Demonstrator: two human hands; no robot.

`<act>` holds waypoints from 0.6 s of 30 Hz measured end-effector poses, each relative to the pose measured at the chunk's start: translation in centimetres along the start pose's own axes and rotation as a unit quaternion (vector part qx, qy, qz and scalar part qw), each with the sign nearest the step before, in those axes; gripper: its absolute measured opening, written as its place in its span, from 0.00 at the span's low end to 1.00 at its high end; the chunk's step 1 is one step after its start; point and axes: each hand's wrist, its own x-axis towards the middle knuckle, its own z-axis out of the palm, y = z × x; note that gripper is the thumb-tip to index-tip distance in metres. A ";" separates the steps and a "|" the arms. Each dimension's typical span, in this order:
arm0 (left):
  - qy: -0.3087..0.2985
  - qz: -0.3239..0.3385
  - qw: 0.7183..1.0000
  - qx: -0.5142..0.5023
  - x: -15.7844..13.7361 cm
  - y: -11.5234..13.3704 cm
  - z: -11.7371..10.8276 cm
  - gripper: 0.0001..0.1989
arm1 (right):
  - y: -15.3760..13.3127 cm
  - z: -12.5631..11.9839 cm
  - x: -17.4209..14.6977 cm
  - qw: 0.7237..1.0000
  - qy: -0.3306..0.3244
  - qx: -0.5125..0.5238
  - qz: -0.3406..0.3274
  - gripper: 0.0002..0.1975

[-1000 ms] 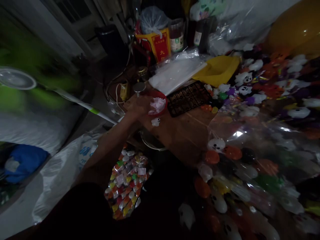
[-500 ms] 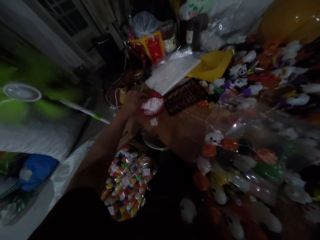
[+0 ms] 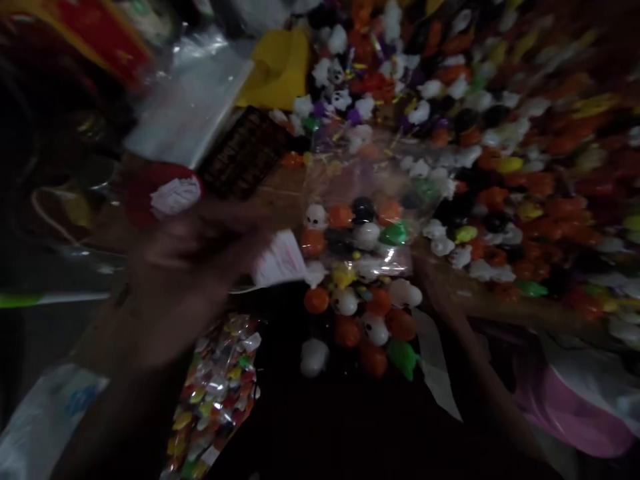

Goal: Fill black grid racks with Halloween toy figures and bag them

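Note:
My left hand [image 3: 200, 260], blurred by motion, pinches a white paper slip [image 3: 283, 259] with reddish print. The slip is beside the left edge of a clear plastic bag [image 3: 395, 261] that has small orange, white, black and green toy figures inside. My right hand [image 3: 427, 277] is dim at the bag's right edge and appears to grip it; its fingers are mostly hidden. Loose ghost and pumpkin figures [image 3: 375, 330] lie just below the bag, over my dark lap. Beyond my left hand stands a red bowl [image 3: 137, 193] with more paper slips [image 3: 175, 195].
A dark gridded tray [image 3: 245, 153], flat clear bags [image 3: 185, 100] and a yellow piece [image 3: 280, 67] lie at the back. A large pile of toy figures [image 3: 495, 187] covers the right. A filled bag [image 3: 220, 393] is at lower left, something pink [image 3: 570, 407] at lower right.
My left hand has come from the red bowl back toward the clear bag, now with a paper slip. The view has swung right, and my right forearm has come into sight.

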 end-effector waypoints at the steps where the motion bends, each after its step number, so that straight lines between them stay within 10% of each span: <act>1: -0.038 -0.001 0.999 0.001 -1.9 1.1 1.2 0.08 | 0.3 -0.1 -0.9 1.000 -0.009 0.007 0.014 0.13; 4: -0.129 0.055 0.989 0.049 -5.6 2.6 4.0 0.09 | 1.2 0.8 -1.8 0.998 -0.006 0.024 0.057 0.13; 12: -0.107 0.203 0.946 0.229 -4.9 0.5 8.1 0.15 | -0.3 2.8 -1.6 0.952 0.263 -0.099 0.125 0.15; 18: -0.064 0.319 0.891 0.317 -4.6 0.5 9.1 0.14 | -1.9 0.0 0.3 0.951 0.277 -0.115 -0.074 0.19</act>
